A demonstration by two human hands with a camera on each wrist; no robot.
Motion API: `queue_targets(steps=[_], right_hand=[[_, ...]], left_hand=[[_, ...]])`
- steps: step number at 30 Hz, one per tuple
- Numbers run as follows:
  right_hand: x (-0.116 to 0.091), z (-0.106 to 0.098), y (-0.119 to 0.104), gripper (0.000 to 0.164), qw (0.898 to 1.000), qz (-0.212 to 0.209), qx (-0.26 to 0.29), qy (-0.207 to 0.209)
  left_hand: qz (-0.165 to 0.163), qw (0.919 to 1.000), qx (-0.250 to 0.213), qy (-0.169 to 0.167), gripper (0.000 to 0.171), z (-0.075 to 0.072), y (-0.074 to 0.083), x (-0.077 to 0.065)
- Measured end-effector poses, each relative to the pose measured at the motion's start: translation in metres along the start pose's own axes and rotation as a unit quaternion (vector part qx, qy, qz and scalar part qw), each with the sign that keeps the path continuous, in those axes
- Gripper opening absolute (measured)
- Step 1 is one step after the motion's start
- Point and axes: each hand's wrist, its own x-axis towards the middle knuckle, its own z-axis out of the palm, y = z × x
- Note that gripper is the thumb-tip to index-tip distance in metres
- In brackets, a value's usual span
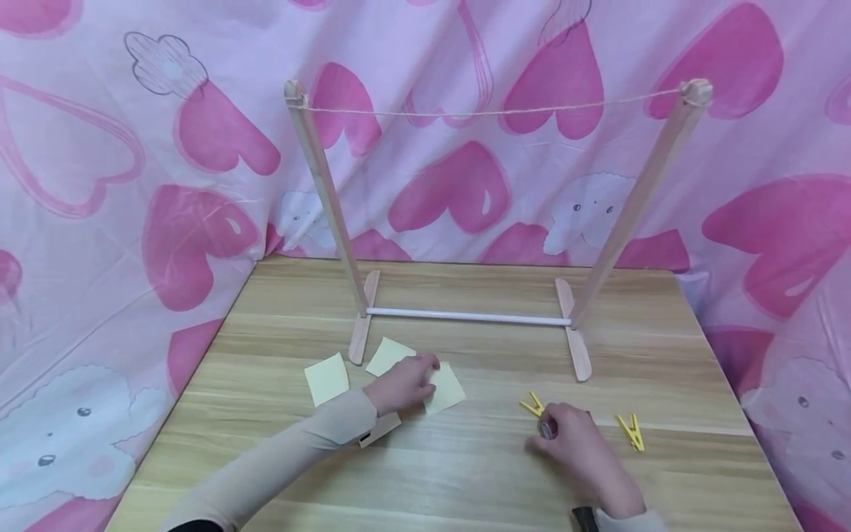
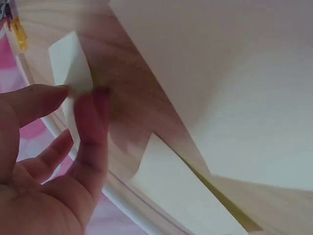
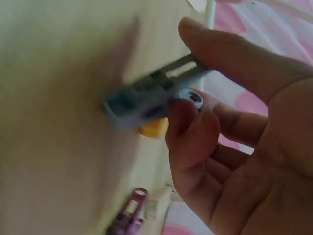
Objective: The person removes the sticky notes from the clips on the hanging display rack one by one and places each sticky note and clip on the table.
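Observation:
My left hand (image 1: pixel 405 384) reaches over the pale yellow square paper notes; in the left wrist view its thumb and forefinger pinch the edge of one note (image 2: pixel 71 58). That note (image 1: pixel 445 390) lies on the table under the fingertips in the head view. A second note (image 1: pixel 388 356) is partly hidden behind the hand, and a third note (image 1: pixel 327 379) lies further left. My right hand (image 1: pixel 578 443) holds a grey clothespin (image 3: pixel 151 90) between thumb and fingers, just above the table. A yellow clothespin (image 1: pixel 532 404) lies beside it, and a dark red clothespin (image 3: pixel 128 213) shows below it.
A wooden stand (image 1: pixel 319 185) with two posts rises at the back, with a string (image 1: pixel 492 113) tied between their tops. A white rod (image 1: pixel 465 316) joins its feet. Another yellow clothespin (image 1: pixel 633 432) lies on the table (image 1: pixel 465 480) to the right of the right hand.

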Motion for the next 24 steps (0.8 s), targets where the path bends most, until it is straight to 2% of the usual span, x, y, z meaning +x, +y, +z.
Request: queue_targets(steps=[6, 14, 19, 24], right_hand=[[-0.002, 0.023, 0.005, 0.029, 1.000, 0.018, -0.015, 0.012], [-0.005, 0.034, 0.002, 0.024, 0.999, 0.019, 0.003, 0.025], [-0.003, 0.035, 0.003, 0.031, 0.999, 0.021, 0.017, 0.027], [-0.004, 0.037, 0.004, 0.037, 0.999, 0.014, 0.022, 0.042]], left_hand=[[-0.005, 0.9972, 0.074, 0.007, 0.041, 0.012, 0.009, 0.009], [0.031, 0.9936, 0.103, 0.033, 0.023, 0.023, 0.007, 0.011], [0.033, 0.9957, 0.080, 0.034, 0.031, 0.015, 0.007, 0.000], [0.024, 0.9972, 0.048, 0.053, 0.038, -0.001, -0.003, -0.022]])
